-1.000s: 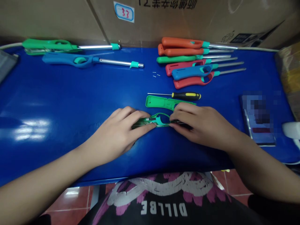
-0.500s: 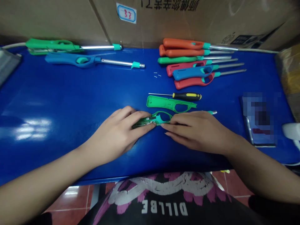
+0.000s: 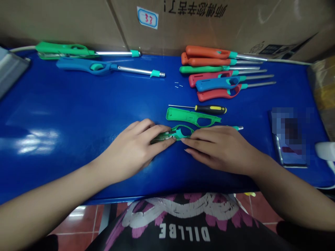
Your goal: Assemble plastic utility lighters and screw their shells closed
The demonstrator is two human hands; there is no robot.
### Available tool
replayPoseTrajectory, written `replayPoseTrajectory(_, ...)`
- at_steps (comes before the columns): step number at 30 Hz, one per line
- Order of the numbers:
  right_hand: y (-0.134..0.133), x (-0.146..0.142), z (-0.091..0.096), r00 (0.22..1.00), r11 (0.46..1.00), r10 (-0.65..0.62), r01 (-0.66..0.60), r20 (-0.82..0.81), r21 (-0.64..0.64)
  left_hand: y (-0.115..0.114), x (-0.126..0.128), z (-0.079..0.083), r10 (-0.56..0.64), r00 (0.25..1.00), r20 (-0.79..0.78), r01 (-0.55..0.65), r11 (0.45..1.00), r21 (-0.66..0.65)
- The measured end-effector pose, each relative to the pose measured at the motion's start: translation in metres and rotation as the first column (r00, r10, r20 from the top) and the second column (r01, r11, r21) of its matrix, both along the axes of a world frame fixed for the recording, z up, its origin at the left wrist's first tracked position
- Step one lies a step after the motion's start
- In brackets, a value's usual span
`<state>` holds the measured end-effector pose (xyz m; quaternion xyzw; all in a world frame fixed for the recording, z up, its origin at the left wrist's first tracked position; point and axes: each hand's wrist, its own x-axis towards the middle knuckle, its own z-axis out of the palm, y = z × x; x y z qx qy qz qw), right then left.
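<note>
An opened green gas lighter (image 3: 180, 133) lies on the blue table with its inner parts and teal trigger showing. My left hand (image 3: 145, 146) grips its handle end, thumb and fingers on either side of the casing. On the front part, near the trigger, my right hand (image 3: 218, 148) is closed and covers most of the barrel; the teal and metal tip shows beyond it. Just behind lies the loose green half-shell (image 3: 183, 116). A screwdriver (image 3: 209, 109) with a black and yellow handle rests behind that shell. Several small screws (image 3: 178, 85) are farther back.
Several coloured lighters (image 3: 217, 85) are grouped at the back right. A blue lighter (image 3: 78, 65) and a partly open green lighter (image 3: 65, 49) lie at the back left. A phone (image 3: 290, 139) is on the right. A cardboard box (image 3: 78, 21) walls the back edge.
The whole view has shifted slightly, so things appear a little farther right and lower. Both hands keep nearly the same hold on the green lighter.
</note>
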<state>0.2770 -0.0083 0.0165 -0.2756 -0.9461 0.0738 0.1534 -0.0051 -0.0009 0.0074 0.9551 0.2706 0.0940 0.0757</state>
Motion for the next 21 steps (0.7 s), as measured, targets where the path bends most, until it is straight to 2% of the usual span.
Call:
replayPoseTrajectory(11, 0.0, -0.0003, -0.0008, 0.997, 0.996, -0.068, 0.066, -0.033, -0.063, -0.0001, 0.0, -0.0024, 0.003, 0.997, 0.08, -0.003, 1.0, -0.003)
replayPoseTrajectory(21, 0.0, -0.0008, -0.0007, 0.995, 0.996, -0.077, 0.073, -0.066, -0.05, 0.0002, -0.0001, -0.0028, -0.014, 0.993, 0.114, 0.014, 1.0, 0.008)
